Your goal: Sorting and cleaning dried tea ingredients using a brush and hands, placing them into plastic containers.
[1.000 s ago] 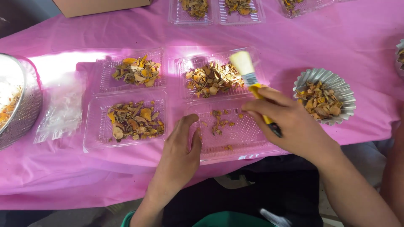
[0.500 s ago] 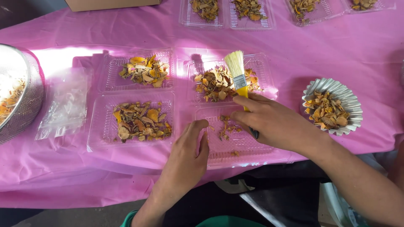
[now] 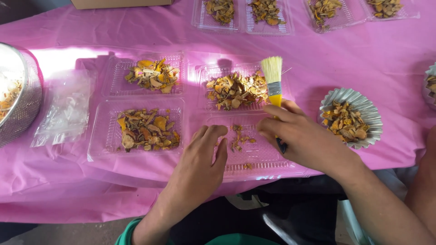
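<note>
While right hand (image 3: pixel 302 138) grips brush (image 3: pixel 274 81), left hand (image 3: pixel 200 159) fingers together, seemingly touching tray (image 3: pixel 261 152)

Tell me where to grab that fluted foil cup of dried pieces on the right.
Take the fluted foil cup by its bare outer rim from the near side, probably supporting underneath: the thin crimped wall looks easily crushed, and the right hand with the brush crowds its left.
</note>
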